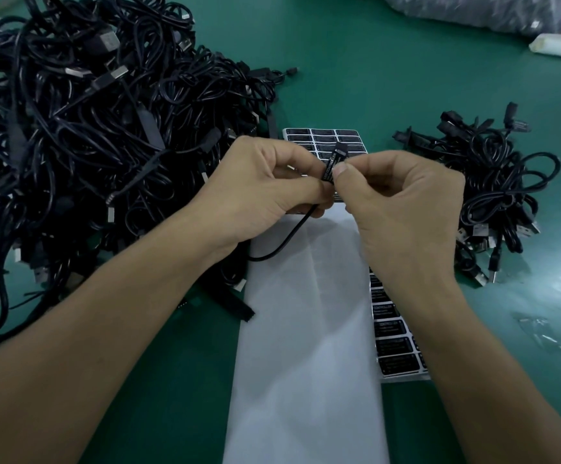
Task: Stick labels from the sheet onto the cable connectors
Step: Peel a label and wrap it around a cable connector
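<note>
Both hands meet above the green table [373, 78]. The left hand [265, 192] pinches the lower end of a slim black connector [334, 160], and the right hand [403, 209] pinches its side where a glossy black label with white print lies. The connector's thin round cable [282, 244] loops below. The fingers hide the connector's base and part of the label sheet [326, 139]. Matte white backing paper [306, 329] lies beneath, between two tangled cable piles [88, 128].

Big cable heap [88, 145] blocking the left of the table [356, 78], smaller cable bundle [493, 195] at right, open green lane between them, flat white sheet [306, 346] at centre.
</note>
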